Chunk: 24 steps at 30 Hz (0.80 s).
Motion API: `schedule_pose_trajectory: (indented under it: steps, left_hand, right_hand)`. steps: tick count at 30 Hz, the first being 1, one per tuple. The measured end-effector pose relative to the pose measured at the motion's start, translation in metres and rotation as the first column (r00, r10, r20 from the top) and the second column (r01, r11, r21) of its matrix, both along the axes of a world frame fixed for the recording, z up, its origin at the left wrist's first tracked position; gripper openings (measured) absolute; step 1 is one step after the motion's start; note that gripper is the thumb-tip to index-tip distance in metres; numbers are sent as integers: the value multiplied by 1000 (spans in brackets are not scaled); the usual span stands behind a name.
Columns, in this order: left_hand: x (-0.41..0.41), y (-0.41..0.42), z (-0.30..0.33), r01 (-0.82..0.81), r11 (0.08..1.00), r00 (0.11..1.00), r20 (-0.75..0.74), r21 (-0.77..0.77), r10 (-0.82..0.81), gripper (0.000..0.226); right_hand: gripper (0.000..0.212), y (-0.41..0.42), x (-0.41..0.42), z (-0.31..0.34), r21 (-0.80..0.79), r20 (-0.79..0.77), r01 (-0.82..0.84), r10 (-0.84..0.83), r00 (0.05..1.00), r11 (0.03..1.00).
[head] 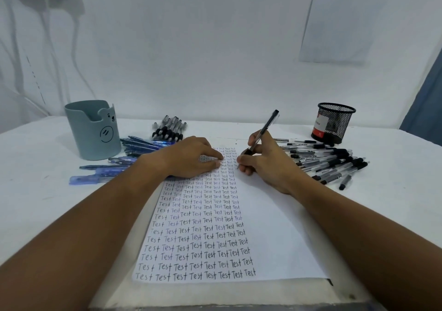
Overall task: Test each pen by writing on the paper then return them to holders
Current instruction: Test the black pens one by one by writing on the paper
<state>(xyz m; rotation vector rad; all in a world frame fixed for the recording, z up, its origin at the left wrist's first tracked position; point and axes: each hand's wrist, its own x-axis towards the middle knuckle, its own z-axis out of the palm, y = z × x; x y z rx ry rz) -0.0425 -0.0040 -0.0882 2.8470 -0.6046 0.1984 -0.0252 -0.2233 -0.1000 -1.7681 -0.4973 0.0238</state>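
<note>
A white paper [270,227] lies in front of me, its left half filled with rows of the word "Test". My right hand [265,160] grips a black pen [263,131] near the paper's top, tip down at the end of the written columns. My left hand [191,157] rests flat on the paper's upper left, fingers straight. A grey-blue bear holder [93,131] stands at the back left. A black mesh holder [333,123] stands at the back right.
Blue pens [124,157] lie scattered beside the bear holder. A bundle of black pens [168,129] lies behind my left hand. Several black pens [327,162] are spread at the right. A printed sheet [342,19] hangs on the wall.
</note>
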Motion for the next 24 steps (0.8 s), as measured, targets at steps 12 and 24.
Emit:
schedule_pose_trajectory:
  steps: [12, 24]
  left_hand:
    - [0, 1, -1, 1, 1000, 1000, 2, -3, -1, 37]
    - [0, 1, 0, -5, 1000, 1000, -2, 1, 5, 37]
  right_hand:
    - [36, -1, 1, 1, 54, -46, 9, -7, 999, 998]
    - [38, -2, 3, 1, 168, -116, 12, 8, 993, 986]
